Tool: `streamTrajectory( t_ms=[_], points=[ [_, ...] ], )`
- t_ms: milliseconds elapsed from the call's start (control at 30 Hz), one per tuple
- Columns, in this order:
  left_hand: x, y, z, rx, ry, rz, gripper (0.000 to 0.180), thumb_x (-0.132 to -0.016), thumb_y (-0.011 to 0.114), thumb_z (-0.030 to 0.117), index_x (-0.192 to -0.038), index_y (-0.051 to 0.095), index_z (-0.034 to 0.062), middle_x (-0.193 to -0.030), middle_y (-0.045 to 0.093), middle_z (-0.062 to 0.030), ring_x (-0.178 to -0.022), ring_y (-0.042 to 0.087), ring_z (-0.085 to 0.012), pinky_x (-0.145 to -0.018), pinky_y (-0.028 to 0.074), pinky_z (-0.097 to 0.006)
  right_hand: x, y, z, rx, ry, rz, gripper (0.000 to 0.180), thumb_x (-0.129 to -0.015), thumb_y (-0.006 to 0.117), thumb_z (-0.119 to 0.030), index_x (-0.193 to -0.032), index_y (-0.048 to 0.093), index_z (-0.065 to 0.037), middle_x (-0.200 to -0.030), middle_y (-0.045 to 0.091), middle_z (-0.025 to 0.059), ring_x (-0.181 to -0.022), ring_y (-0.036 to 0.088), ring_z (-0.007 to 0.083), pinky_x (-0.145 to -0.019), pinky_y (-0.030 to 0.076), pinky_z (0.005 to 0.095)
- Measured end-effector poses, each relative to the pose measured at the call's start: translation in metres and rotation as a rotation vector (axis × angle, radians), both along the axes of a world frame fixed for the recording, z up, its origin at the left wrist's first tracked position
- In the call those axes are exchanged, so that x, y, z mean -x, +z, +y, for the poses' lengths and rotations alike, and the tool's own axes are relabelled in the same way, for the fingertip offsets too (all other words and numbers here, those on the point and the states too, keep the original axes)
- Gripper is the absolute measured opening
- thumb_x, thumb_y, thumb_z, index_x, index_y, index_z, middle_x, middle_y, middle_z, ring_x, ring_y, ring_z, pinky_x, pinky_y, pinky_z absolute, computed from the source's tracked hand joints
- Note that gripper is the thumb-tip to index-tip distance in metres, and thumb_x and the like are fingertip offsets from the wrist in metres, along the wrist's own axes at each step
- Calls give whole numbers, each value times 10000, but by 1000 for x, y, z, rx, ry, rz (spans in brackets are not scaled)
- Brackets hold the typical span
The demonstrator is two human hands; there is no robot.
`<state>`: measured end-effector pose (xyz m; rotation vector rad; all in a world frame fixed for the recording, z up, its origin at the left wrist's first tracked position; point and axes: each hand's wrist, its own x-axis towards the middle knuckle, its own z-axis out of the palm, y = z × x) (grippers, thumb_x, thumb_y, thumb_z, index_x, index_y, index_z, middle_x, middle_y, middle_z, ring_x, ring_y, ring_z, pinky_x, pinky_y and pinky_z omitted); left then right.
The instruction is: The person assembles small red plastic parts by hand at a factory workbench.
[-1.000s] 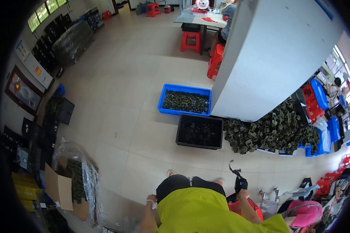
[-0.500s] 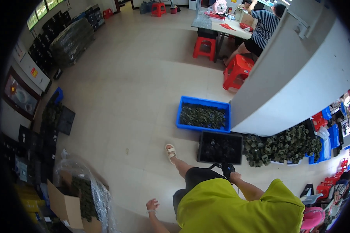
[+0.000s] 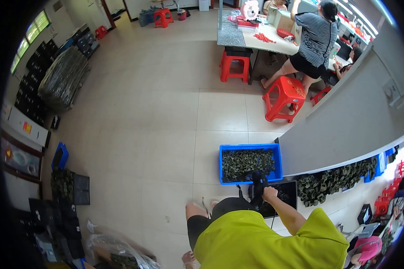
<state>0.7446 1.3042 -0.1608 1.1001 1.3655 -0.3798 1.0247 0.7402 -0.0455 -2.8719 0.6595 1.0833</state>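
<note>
In my right hand (image 3: 270, 194), fingers closed, is a black object with straps and a thin cord (image 3: 259, 183); its exact kind I cannot make out. It hangs over the near edge of a blue crate (image 3: 251, 146) and partly covers a black crate (image 3: 293, 197) beside it. Camouflage-green pieces (image 3: 244, 162) lie in the blue crate. Dark contents sit in the black crate, mostly hidden by my arm and the held object. Low at the bottom edge, my left hand (image 3: 188, 258) hangs beside my leg with fingers loosely apart, holding nothing.
A white pillar (image 3: 341, 116) rises right of the crates, with heaped camouflage pieces (image 3: 332, 184) at its foot. Ahead are red stools (image 3: 286, 95) and a table (image 3: 251, 36) where a person in a striped top stands. Boxes and a plastic-wrapped stack (image 3: 63, 85) line the left wall.
I have stepped forward, and my view has shifted. My right hand has carried the black object from the black crate's near edge toward the blue crate. My left hand has moved lower in view.
</note>
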Motion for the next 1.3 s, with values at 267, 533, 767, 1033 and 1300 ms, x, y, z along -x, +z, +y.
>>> streamTrajectory(
  t_ms=[267, 533, 767, 1033, 1300],
  points=[
    [-396, 4, 120, -314, -454, -6, 168, -822, 537, 160, -894, 587, 17, -753, 612, -136, -570, 581, -243, -469, 464, -359, -164, -52, -13, 49, -322, -23, 211, -738, 615, -210, -889, 679, -78, -965, 658, 137, -908, 644, 292, -751, 531, 384],
    [-880, 36, 136, -562, -840, -91, 153, -846, 519, 174, -812, 607, 53, -723, 616, -85, -597, 587, -196, -495, 465, -352, -289, 27, 6, 61, -668, 101, 306, -698, 682, -266, -931, 666, -69, -1001, 643, 149, -930, 634, 297, -780, 525, 395],
    [-1269, 88, -13, -884, -1085, -421, 259, -888, 494, 231, -743, 609, 50, -589, 582, -35, -505, 549, -128, -464, 445, -289, -462, 77, -61, 121, -511, -195, 276, -662, 725, -310, -757, 664, -58, -830, 654, 150, -789, 646, 318, -692, 526, 414],
    [-1347, 34, -328, -204, -1479, -336, 194, -917, 474, 184, -975, 620, 70, -726, 621, -37, -569, 599, -106, -521, 485, -264, -803, 138, -248, 35, -144, -396, 190, -635, 677, -263, -660, 640, -78, -679, 630, 145, -681, 639, 311, -600, 509, 416],
    [-1319, -114, -344, 15, -1131, -92, 290, -894, 475, 201, -1069, 631, 31, -1053, 640, -163, -900, 627, -295, -801, 467, -372, -1120, 172, -409, 162, 383, -440, 70, -662, 623, -162, -618, 633, -108, -660, 624, 78, -643, 639, 227, -544, 482, 341]
  ],
)
